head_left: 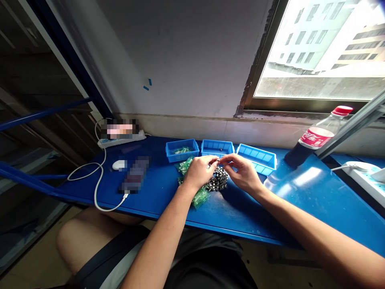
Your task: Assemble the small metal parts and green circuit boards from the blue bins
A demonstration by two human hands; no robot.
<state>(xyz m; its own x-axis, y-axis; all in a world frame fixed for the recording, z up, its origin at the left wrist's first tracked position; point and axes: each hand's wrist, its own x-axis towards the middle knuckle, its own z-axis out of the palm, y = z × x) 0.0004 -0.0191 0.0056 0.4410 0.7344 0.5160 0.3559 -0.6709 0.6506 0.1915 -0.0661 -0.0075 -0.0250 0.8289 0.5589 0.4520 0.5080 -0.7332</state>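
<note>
My left hand (200, 171) and my right hand (240, 171) meet fingertip to fingertip above the table, both pinched. Between them is something small, too tiny to make out. Just below the fingers lies a heap of small dark metal parts (219, 180). Clear green plastic pieces (200, 197) are piled by my left hand, partly hidden behind it. Beyond the hands stand three blue bins: the left bin (182, 157) has some green pieces in it, the middle bin (217, 143) shows a small dark part, and the right bin (272, 164) is behind my right hand.
A cola bottle (314, 138) stands at the right by the window. On the left, a phone (135, 174) is plugged into a white cable (100, 200), near a white mouse-like object (119, 164). Power strips (122, 139) sit at both sides of the blue table (162, 192).
</note>
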